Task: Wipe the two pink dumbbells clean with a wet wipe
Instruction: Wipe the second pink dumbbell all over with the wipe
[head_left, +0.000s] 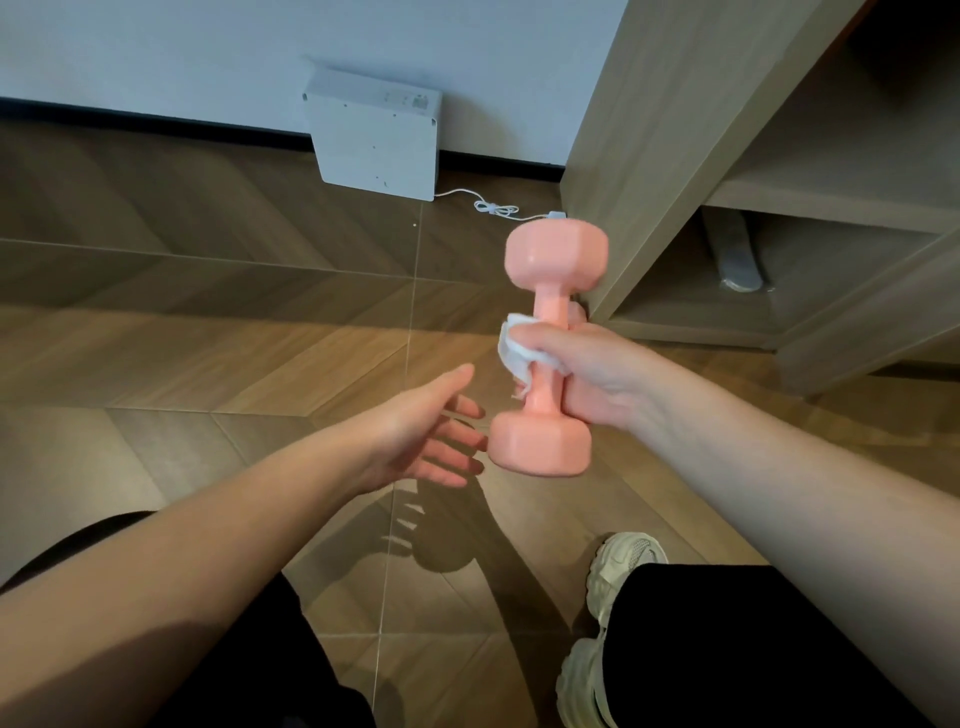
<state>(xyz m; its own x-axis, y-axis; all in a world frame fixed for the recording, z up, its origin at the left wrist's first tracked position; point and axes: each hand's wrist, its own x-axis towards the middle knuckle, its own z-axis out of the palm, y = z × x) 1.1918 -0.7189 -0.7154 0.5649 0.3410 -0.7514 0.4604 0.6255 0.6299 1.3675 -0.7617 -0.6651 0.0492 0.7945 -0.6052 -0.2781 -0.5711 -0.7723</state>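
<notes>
Dumbbell (551, 304) is held centre-right of frame, long axis near upright, its bar gripped by the right hand (597, 374) with the wipe (514, 348) pinched against it. The left hand (410, 431), spread and empty, lies just left of the lower head.

You had a white box-shaped device (376, 140) standing against the wall (156, 47) ahead of you, its white cable (493, 209) trailing over the herringbone wood floor (208, 322). A wooden shelf unit (649, 156) stood to your right, with a grey object (740, 260) in its lower compartment. Your cream sneakers (621, 571) showed below.
</notes>
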